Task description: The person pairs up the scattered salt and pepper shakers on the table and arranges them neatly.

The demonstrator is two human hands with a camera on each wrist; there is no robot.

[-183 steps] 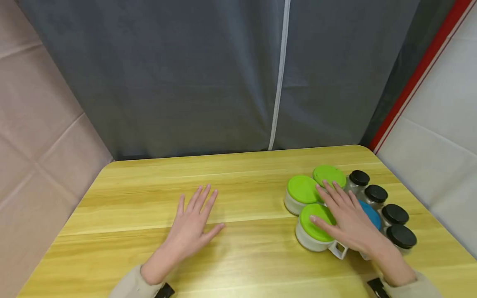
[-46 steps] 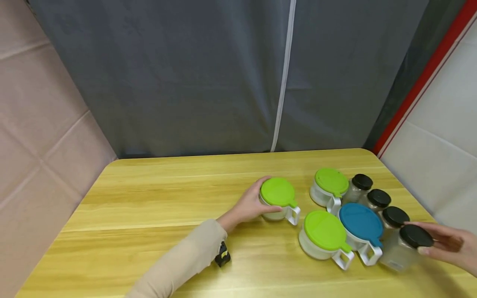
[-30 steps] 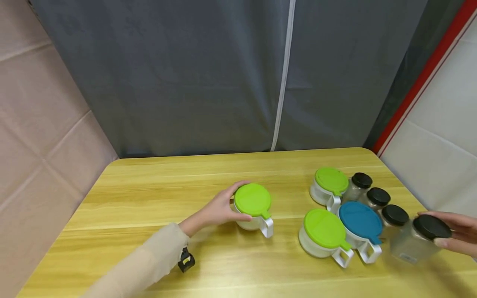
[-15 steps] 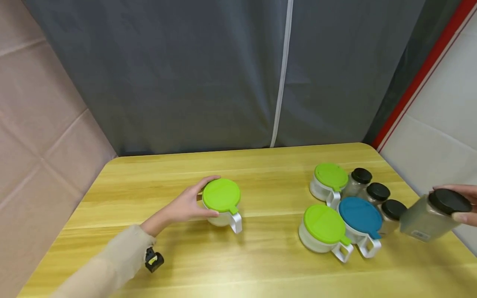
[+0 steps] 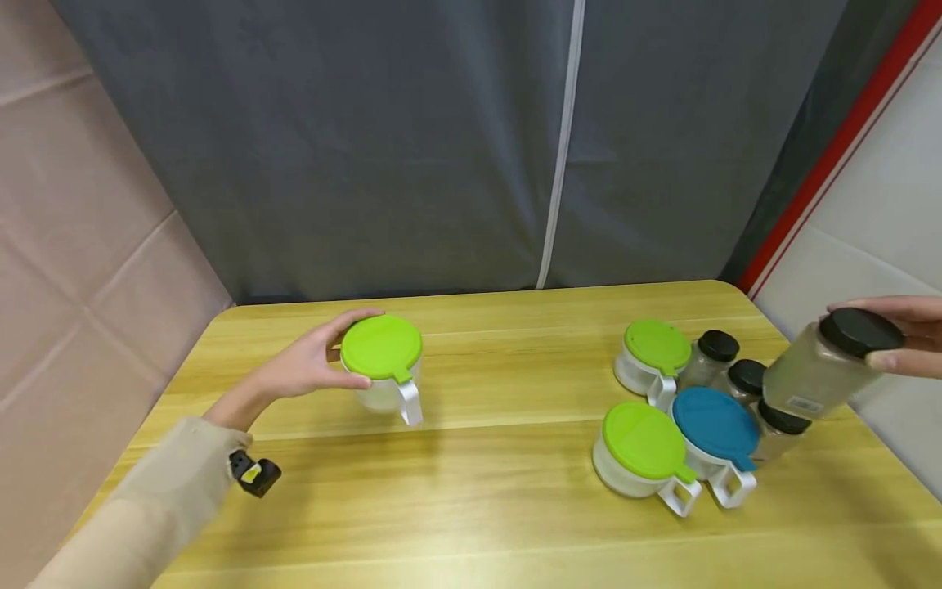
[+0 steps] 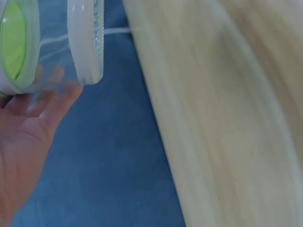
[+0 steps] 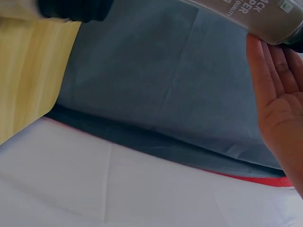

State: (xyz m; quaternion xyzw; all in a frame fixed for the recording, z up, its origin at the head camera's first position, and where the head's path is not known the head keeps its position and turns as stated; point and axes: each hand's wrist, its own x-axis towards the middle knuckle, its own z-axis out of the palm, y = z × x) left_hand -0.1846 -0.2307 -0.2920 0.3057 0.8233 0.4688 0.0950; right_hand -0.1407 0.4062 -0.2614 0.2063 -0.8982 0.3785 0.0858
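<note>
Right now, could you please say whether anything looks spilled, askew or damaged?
Nothing stands out: no spill shows on the table, and the jars are all lidded. At most, the jar in the right hand looks tilted.

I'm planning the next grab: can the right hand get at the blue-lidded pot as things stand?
Probably not: the right hand holds a black-capped jar. Otherwise the way looks fairly free: nothing stands directly before the blue-lidded pot on its near side.

You seem to be in a fabric-walled booth: a dark grey curtain hangs behind your wood-grain table, with creased pale sheeting left and white sheeting right.
</note>
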